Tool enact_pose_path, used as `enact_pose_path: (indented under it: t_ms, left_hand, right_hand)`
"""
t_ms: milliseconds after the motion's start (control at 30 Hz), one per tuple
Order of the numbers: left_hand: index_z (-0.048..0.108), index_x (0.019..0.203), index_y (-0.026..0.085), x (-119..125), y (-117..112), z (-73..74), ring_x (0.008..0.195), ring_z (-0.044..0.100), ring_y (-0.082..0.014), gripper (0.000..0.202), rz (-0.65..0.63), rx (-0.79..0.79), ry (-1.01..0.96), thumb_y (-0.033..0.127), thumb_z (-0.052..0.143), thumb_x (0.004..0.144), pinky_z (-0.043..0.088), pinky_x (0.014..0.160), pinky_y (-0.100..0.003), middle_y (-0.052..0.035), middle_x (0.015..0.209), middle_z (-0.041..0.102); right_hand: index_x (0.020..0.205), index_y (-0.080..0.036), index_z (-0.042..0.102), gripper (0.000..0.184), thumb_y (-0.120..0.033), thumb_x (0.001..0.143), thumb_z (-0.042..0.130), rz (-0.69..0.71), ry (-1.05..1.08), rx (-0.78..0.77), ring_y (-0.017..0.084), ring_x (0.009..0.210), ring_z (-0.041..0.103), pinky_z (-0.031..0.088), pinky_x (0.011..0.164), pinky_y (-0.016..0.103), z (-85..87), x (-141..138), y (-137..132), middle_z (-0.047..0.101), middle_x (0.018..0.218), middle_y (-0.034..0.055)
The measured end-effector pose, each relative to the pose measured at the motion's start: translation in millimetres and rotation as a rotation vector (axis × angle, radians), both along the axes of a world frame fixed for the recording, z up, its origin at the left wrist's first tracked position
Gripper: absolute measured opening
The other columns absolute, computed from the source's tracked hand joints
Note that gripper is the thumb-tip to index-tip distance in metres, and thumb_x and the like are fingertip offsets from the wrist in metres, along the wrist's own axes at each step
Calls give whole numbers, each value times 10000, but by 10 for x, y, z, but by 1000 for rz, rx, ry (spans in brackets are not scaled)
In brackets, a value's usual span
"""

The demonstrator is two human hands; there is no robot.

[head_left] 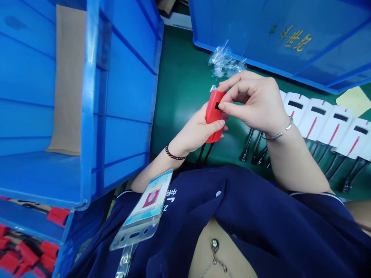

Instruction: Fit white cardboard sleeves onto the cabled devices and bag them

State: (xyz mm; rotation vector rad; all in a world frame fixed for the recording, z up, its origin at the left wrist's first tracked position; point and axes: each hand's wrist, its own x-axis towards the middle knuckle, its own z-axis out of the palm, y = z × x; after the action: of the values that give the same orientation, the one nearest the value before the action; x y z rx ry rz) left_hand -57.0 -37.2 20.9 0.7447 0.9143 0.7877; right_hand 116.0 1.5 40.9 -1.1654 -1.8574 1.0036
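Observation:
My left hand (199,125) is closed around a red plastic device (213,112) with a small black window and two black cables hanging from its lower end. The thumb lies across its front. Over the device's right edge, my right hand (255,101) is closed in a pinch, thumb tip beside the black window. Whatever lies between those fingertips is hidden. A scrap of clear film (213,88) sticks up at the top of the device. Beyond it, crumpled clear film (226,61) lies on the green table (176,83).
White devices (315,116) with black windows and cables lie in a row at right, near a yellow paper (354,100). A blue crate (124,77) stands at left, another blue bin (261,38) behind. Red devices (26,253) fill a lower-left bin.

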Motion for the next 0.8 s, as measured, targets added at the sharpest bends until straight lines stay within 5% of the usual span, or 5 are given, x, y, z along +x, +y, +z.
enact_pose_path:
  t_ms: [567,800]
  left_hand:
    - [584,1220,204,21,80,-121,818,692,-177,505,30,-41,-46,185,800,764,593,734,-292,-33,991,673]
    - [628,1142,200,68,95,-243,930,695,-214,425,123,-68,-78,215,824,765,575,795,-294,-35,980,686]
  right_hand:
    - [735,-192,668,101,-173,796,746,3,-60,-12,216,961,686,618,791,376,-58,-15,78,703,1061,54]
    - [826,-224,607,86,-266,896,634,-23,-234,84,278,1215,564,510,1059,511,-166,-139,-18,600,1218,89]
